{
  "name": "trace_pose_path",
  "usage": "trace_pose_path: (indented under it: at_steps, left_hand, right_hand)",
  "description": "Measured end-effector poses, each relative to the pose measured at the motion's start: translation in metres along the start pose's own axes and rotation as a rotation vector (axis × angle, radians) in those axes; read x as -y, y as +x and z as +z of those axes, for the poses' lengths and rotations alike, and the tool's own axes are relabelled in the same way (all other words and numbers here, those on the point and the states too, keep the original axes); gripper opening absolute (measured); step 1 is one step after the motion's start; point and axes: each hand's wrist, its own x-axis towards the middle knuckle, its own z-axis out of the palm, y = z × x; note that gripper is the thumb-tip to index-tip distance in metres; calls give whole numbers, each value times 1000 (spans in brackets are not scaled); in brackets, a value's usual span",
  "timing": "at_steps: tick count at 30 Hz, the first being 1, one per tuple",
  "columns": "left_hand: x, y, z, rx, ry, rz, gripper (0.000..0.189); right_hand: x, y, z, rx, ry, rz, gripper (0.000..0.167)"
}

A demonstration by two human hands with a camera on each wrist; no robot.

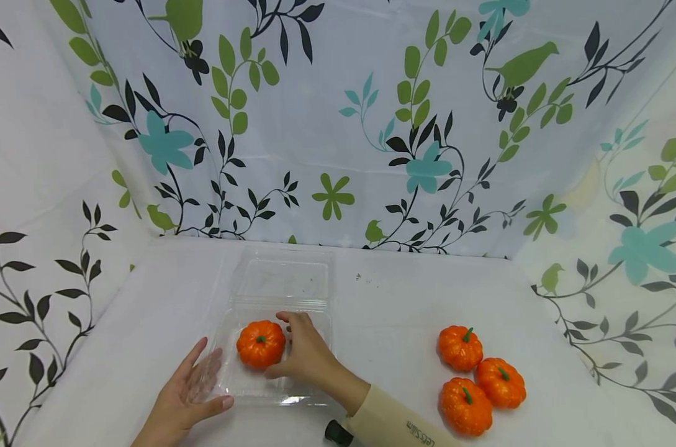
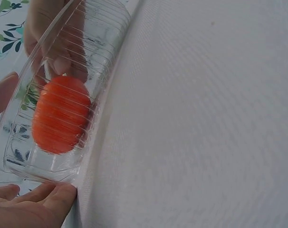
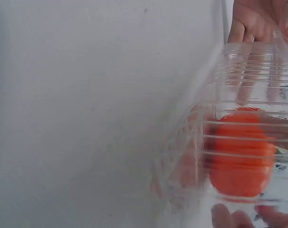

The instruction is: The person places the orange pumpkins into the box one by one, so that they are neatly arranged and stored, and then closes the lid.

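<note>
A clear plastic clamshell container (image 1: 243, 388) lies with its lid (image 1: 284, 276) folded back, away from me. One small orange pumpkin (image 1: 261, 344) with a green stem sits in the left part of its base. My right hand (image 1: 306, 354) is over the base, thumb and fingers spread at the pumpkin's right side. In the right wrist view a gap shows between its fingertips and the pumpkin (image 3: 241, 156). At the container's left front corner is my left hand (image 1: 175, 397), its fingers extended along the outer wall and its thumb apart. The ridged wall partly blurs the pumpkin (image 2: 61, 116) in the left wrist view.
Three more pumpkins stand close together on the right of the white table: a back one (image 1: 460, 349), a right one (image 1: 501, 383) and a front one (image 1: 465, 406). A patterned curtain (image 1: 338, 124) hangs behind the table. A dark object (image 1: 338, 433) shows beside my right sleeve.
</note>
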Motion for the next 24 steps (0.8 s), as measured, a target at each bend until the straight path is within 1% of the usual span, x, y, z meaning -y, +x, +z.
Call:
trace_pose_path:
  at_steps: [6, 10, 17, 24]
  left_hand:
    - [1, 0, -1, 2, -15, 17, 108]
    - [3, 0, -1, 6, -27, 22, 109]
    - [3, 0, -2, 10, -22, -8, 108]
    - [-1, -1, -2, 23, -37, -19, 110]
  right_hand:
    - [0, -1, 0, -20, -81, -43, 90]
    - [0, 0, 2, -35, -106, -48, 83]
    - [2, 2, 5, -59, -105, -44, 73]
    - [2, 8, 11, -99, -150, -49, 71]
